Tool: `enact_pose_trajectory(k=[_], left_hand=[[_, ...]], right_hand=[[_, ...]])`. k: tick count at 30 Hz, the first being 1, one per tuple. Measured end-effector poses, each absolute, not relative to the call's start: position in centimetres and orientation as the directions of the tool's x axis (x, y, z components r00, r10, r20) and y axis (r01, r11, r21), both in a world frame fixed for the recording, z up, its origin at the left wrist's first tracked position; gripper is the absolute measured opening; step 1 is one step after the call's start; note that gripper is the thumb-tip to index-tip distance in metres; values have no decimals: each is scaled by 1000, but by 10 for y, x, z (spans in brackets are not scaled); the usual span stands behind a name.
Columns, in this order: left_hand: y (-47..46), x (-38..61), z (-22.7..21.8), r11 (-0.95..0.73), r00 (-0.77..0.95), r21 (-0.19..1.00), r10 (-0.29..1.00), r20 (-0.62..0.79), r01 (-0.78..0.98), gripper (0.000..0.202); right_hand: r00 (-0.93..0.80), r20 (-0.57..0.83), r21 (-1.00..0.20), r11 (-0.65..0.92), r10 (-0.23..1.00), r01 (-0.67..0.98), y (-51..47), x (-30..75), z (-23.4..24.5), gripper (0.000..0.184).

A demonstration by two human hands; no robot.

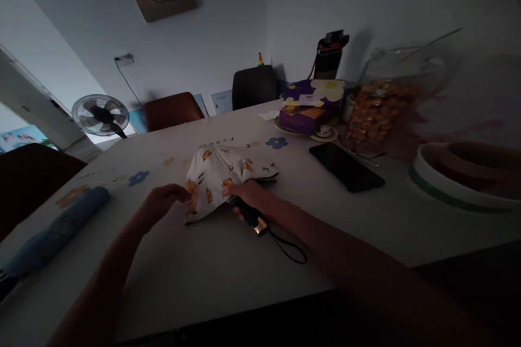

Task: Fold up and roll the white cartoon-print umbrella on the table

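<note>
Folded white umbrella with yellow prints mid-tabletop, right hand gripping its black handle, left hand pinching canopy edge, tablecloth print partly legible "FLO", black phone toward right edge.

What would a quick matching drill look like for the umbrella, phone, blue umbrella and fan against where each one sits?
Things:
1. umbrella
2. phone
3. blue umbrella
4. fan

Places:
A. beyond the table's far left edge
B. lying flat on the table, right of the hands
C. on the table at the far left, untouched
D. between the left hand and right hand

Pairs: 1-D, 2-B, 3-C, 4-A
</note>
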State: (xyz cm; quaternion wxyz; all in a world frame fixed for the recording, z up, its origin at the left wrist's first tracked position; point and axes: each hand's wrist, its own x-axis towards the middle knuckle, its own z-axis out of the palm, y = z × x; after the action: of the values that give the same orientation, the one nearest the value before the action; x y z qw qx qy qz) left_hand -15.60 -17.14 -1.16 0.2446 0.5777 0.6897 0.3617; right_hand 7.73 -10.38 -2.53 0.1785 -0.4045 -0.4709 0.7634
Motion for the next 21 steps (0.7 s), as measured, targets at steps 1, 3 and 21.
enact_pose_trajectory(k=[1, 3, 21], left_hand=[[-168, -152, -13, 59, -317, 777, 930, 185, 627, 13], [-159, -142, -17, -11, -391, 755, 851, 352, 656, 18], [-121, -61, -24, 7, -393, 902, 901, 181, 432, 41]], right_hand=[[-599, -439, -872, -477, 670, 105, -104, 77, -24, 20], [-582, -439, -878, -465, 685, 114, -106, 77, -21, 19], [-407, -444, -893, -430, 798, 131, -106, 76, -12, 14]])
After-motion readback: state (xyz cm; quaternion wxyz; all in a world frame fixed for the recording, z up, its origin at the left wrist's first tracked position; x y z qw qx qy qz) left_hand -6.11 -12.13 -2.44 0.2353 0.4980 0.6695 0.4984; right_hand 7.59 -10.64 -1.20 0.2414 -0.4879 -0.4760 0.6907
